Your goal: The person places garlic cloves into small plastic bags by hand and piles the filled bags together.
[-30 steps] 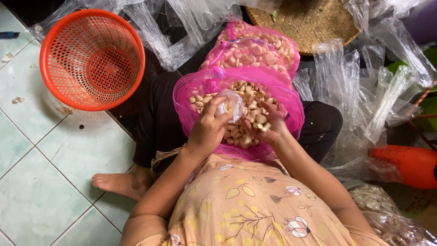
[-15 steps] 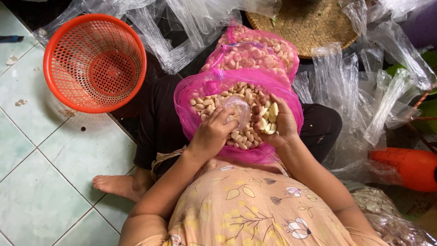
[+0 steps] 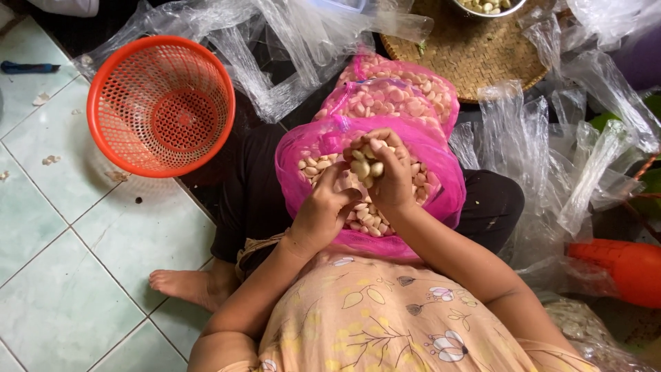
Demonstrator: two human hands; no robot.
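Two hands work over a pink bag (image 3: 441,172) of peeled garlic cloves (image 3: 358,210) resting in the person's lap. Right hand (image 3: 389,176) is cupped shut around a heap of cloves (image 3: 366,164), lifted just above the bag's mouth. Left hand (image 3: 323,213) is curled just beside it, fingertips pinched together near the heap; cannot tell if it grips a thin clear bag or only a clove. To do this step well, judging from the frame: keep the loaded hand directly over the pink bag so any dropped cloves fall back in, not on the tiled floor (image 3: 62,275). Hold the left hand steady and close under the right, tip the cloves slowly, don't overfill the palm. A second pink bag (image 3: 396,96) of cloves sits just behind, touching the first. Orange basket (image 3: 162,103) lies tilted on the floor to the left, well apart. Clear plastic bags (image 3: 551,145) are piled to the right, a woven tray (image 3: 475,48) beyond.
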